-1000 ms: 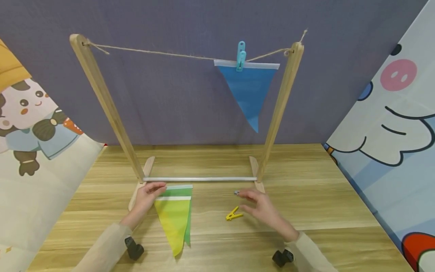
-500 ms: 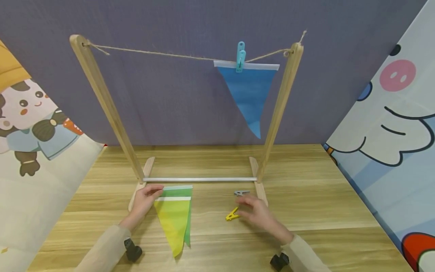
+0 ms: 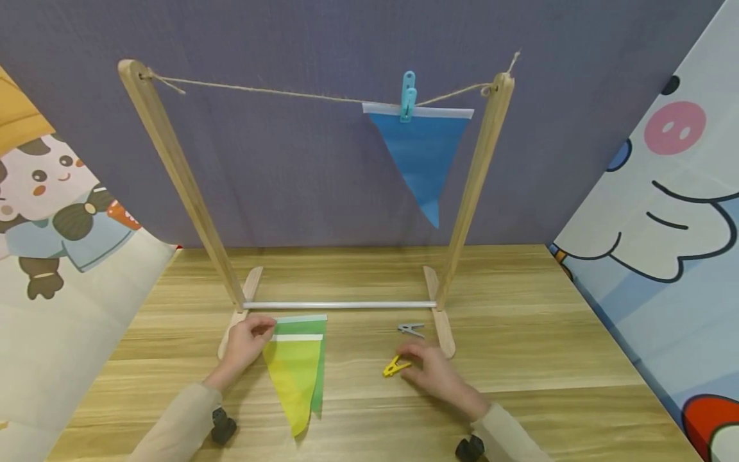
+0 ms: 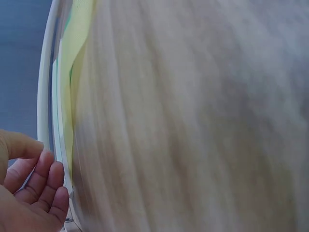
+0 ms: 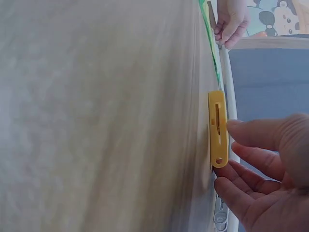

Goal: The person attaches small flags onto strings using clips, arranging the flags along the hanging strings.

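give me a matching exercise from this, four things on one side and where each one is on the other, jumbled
1 blue pennant
2 yellow pennant
3 grey clip
4 yellow clip

A partly over the green pennant
B at the fingertips of the right hand
C hanging from the string
D beside the right foot of the stand

Pairs: 1-C, 2-A, 3-D, 4-B

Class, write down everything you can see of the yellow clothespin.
The yellow clothespin looks like plastic. Its two legs form a V, closed at the left and spread toward the right hand. The right wrist view shows a long slot and, near one end, a round hole. It appears to lie on its side on the wooden table, nearer than the gray clothespin. Thumb and fingers surround its spread end; whether they grip it is unclear.
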`<state>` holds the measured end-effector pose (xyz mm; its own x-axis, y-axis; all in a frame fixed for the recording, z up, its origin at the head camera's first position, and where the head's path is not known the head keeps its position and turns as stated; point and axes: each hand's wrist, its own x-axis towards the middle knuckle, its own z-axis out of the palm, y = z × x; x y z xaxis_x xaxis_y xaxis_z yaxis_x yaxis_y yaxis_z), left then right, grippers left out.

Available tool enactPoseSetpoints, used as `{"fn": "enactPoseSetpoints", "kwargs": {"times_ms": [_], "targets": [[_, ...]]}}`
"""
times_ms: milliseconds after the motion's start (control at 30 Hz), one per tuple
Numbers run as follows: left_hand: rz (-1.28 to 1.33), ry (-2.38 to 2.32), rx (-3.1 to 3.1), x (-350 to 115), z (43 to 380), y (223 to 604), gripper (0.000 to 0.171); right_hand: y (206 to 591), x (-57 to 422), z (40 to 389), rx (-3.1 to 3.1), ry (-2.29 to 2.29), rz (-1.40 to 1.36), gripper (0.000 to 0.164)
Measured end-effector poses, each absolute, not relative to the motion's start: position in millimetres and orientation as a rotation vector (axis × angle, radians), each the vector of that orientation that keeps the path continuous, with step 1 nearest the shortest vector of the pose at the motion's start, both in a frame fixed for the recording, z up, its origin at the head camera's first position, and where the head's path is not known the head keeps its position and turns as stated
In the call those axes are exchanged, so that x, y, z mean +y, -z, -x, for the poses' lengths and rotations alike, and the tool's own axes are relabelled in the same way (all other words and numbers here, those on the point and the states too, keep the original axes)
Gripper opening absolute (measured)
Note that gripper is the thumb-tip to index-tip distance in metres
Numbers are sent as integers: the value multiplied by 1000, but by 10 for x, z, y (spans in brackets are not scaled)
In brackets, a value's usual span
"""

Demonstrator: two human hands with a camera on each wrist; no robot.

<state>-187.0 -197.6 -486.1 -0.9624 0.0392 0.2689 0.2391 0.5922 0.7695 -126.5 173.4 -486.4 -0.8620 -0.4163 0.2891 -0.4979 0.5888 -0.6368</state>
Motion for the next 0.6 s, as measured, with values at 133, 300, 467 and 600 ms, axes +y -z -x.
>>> {"fn": "enactPoseSetpoints", "kwargs": {"times_ms": [133,300,467,600], "targets": [[278,1222,-2645,-1982,1881,4858,13,4888,1719,1277,-2688,-1059,-804,33],[411,1054,-2736,-2003,1890,4847,15,4884,1691,1289,-2652,-1010,-849,34],[543,897,-2805,-1998,1903,4821,12,4857,1682,1291,-2679,-940,-844,33],[593,807,-2810,-1979,1919,4800,11,4851,1683,1306,-2703,-881,-844,32]]}}
